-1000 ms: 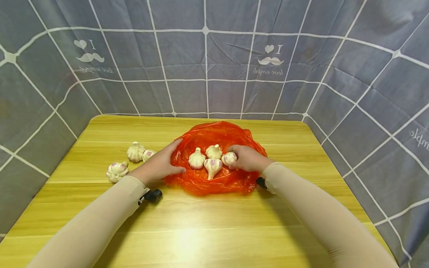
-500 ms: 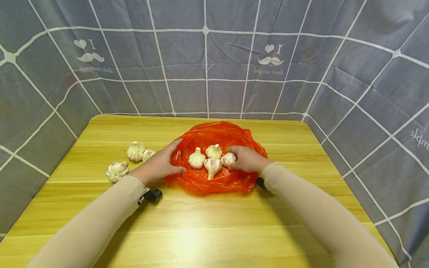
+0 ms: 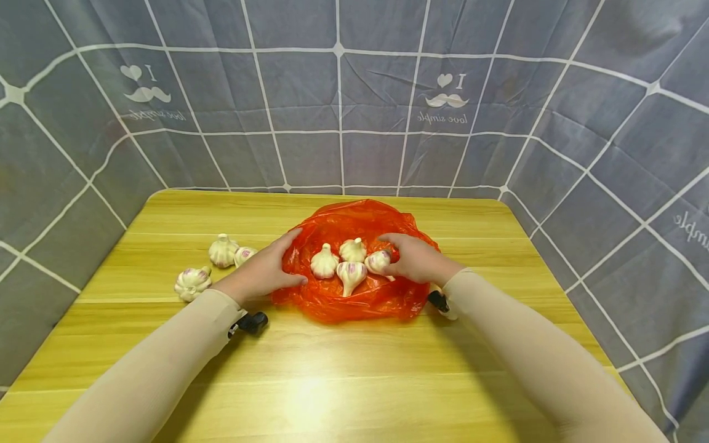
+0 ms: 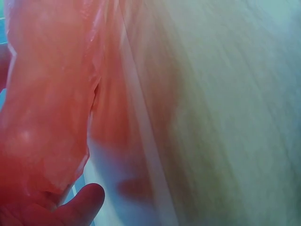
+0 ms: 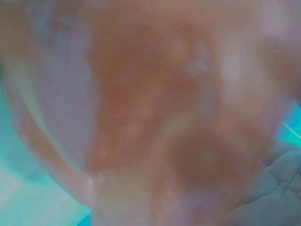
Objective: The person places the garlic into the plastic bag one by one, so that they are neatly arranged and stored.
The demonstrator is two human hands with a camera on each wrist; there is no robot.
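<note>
A red plastic bag (image 3: 365, 215) lies spread with its mouth wide, several garlic bulbs grouped inside. My left hand (image 3: 261, 271) rests at the bag's left rim, fingers and thumb spread; its thumb (image 4: 87, 202) shows beside the bag (image 4: 47, 113) in the left wrist view. On the other side, my right hand (image 3: 421, 259) is spread around the rightmost garlic bulb (image 3: 378, 262), thumb close to it and fingers raised off it. Beside that bulb sit another bulb with its stem towards me (image 3: 351, 275), a back bulb (image 3: 352, 250) and a left bulb (image 3: 324, 262).
Left of the bag, three loose garlic bulbs lie on the wooden table (image 3: 310, 381): a front one (image 3: 192, 283), a rear one (image 3: 223, 251) and one partly behind my left hand (image 3: 244, 255). A grey checked curtain (image 3: 304, 92) encloses the table's back and sides.
My right hand has loosened from the rightmost garlic bulb and drawn slightly right, its fingers spreading. That bulb now sits tipped, its stem end showing. My left hand has stayed in place.
</note>
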